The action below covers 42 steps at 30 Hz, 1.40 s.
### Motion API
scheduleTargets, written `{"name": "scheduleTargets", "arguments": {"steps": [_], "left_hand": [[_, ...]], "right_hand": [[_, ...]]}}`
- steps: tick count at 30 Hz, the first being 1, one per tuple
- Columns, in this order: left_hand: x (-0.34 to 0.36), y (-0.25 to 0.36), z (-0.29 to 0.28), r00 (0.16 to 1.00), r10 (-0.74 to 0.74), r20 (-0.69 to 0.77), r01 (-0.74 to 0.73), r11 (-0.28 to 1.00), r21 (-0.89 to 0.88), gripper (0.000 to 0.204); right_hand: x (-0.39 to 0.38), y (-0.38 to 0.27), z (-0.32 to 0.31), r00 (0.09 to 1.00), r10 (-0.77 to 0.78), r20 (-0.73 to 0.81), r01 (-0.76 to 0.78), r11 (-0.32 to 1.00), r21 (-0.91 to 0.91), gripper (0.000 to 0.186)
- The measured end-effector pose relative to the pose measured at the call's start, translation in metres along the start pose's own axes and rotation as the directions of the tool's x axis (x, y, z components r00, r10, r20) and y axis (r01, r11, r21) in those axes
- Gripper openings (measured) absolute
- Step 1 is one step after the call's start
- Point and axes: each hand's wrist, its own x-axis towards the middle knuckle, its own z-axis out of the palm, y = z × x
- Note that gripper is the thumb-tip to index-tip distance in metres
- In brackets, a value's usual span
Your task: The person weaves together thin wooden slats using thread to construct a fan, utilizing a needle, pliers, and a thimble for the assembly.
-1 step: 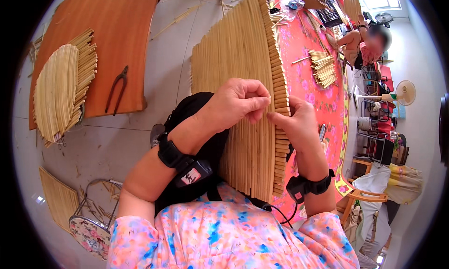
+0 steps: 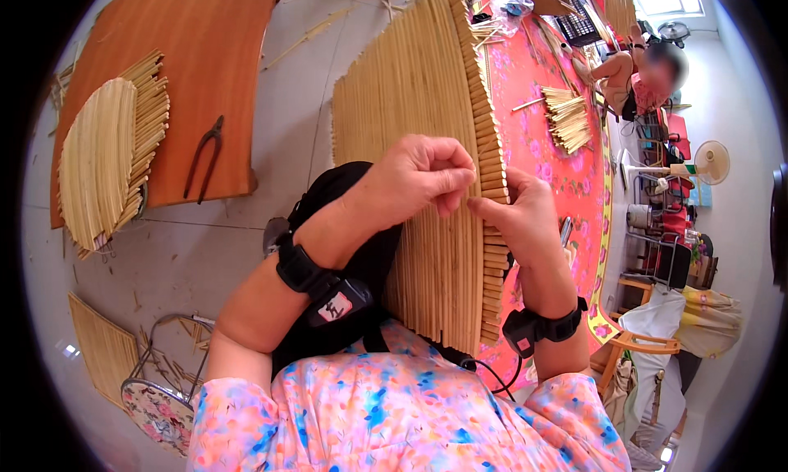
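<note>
A large panel of straw-coloured sticks, laid side by side, rests across my lap. Along its right side runs a row of short stick ends. Above this border my left hand has thumb and forefinger pinched together; whatever is between them is too small to name. My right hand grips the panel's right edge, its thumb on top near the left fingertips and its other fingers mostly hidden behind the edge.
At left, a brown wooden table holds a smaller stick panel and pincers. A red floral cloth with a stick bundle lies at right. Another person sits beyond. A stool stands lower left.
The far end of the stick panel has shifted very slightly to the left. Both hands keep nearly the same place and grip.
</note>
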Motion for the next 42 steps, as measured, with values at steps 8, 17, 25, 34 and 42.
{"name": "scheduleTargets", "arguments": {"steps": [8,17,25,34,42], "left_hand": [[-0.013,0.011,-0.016,0.895,0.411,-0.172,-0.102,0.564,0.819,0.011],[-0.022,0.01,-0.003,0.922,0.383,0.048,-0.144,0.226,0.963,0.017],[-0.022,0.015,-0.002,0.911,0.41,0.037,-0.136,0.215,0.967,0.016],[-0.021,0.016,-0.001,0.908,0.416,0.054,-0.13,0.157,0.979,0.015],[-0.021,0.017,-0.001,0.913,0.402,0.067,-0.122,0.113,0.986,0.016]], "right_hand": [[0.004,0.0,-0.002,0.991,0.137,0.0,-0.136,0.981,0.136,0.03],[0.002,0.007,0.0,0.996,0.081,0.022,-0.084,0.972,0.22,0.031],[0.0,0.006,0.002,0.998,0.069,0.007,-0.068,0.959,0.276,0.027],[-0.001,0.007,0.002,0.998,0.066,-0.005,-0.063,0.966,0.25,0.026],[-0.001,0.008,0.002,0.999,0.048,-0.003,-0.046,0.968,0.247,0.024]]}}
